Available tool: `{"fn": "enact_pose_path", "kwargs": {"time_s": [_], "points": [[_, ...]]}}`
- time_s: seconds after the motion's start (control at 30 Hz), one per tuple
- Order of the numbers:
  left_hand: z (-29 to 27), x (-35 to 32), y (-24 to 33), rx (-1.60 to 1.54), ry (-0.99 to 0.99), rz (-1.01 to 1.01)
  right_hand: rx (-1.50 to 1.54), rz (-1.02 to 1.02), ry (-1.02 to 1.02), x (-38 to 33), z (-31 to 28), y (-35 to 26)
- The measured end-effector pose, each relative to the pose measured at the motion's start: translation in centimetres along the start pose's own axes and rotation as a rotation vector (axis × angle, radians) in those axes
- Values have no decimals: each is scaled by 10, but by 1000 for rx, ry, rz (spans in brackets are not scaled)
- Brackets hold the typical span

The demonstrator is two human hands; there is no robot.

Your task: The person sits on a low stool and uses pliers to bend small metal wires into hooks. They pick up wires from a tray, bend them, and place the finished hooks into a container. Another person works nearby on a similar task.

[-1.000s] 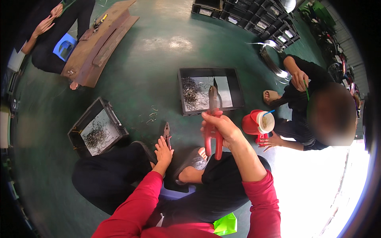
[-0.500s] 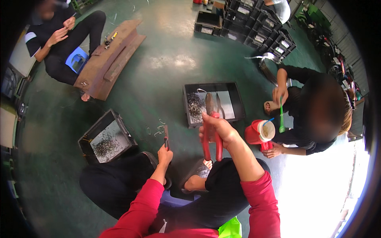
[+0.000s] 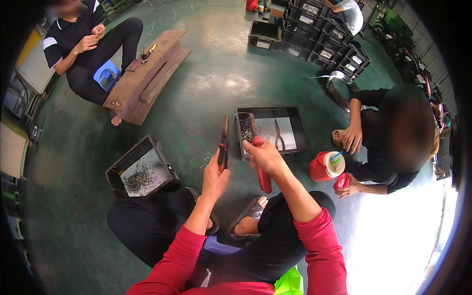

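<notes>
Cutters (image 3: 241, 147) held over floor, handles spread wide — left hand (image 3: 215, 178) clamped on one red grip, right hand (image 3: 264, 156) on other, beside crate (image 3: 301, 129). Risk judged: pinched fingers on closing, offcuts flying toward neighbour's hand (image 3: 352, 138)

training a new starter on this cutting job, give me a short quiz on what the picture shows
1. True or false: the left hand and right hand each grip one handle of the long red-handled cutter.
2. What lies in the black plastic crate to the person's left?
A. small bent wire pieces
B. folded cloth
C. bottles
3. Fill in: the red cup with straws stands on the green ____.

Key: 1 true; 2 A; 3 floor.
</notes>
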State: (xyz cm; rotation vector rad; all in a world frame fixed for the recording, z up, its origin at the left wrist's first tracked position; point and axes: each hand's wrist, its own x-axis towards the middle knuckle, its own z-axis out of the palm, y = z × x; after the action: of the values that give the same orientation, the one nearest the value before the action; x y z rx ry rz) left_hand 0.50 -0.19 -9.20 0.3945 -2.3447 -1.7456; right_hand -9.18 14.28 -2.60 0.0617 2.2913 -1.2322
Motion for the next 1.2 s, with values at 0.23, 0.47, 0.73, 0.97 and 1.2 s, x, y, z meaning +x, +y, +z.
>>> {"fn": "enact_pose_path", "kwargs": {"time_s": [0.23, 0.47, 0.73, 0.97, 1.2], "points": [[2, -4, 9, 105, 9, 122, -60, 3, -16, 1, 1, 2], [3, -5, 12, 188, 39, 219, -96, -26, -2, 4, 3, 5], [1, -6, 16, 182, -3, 184, -187, -44, 104, 6, 6, 6], [-7, -15, 34, 81, -68, 154, -302, -51, 166, -6, -7, 0], [-11, -20, 40, -128, -171, -41, -398, -90, 189, -9, -14, 5]]}}
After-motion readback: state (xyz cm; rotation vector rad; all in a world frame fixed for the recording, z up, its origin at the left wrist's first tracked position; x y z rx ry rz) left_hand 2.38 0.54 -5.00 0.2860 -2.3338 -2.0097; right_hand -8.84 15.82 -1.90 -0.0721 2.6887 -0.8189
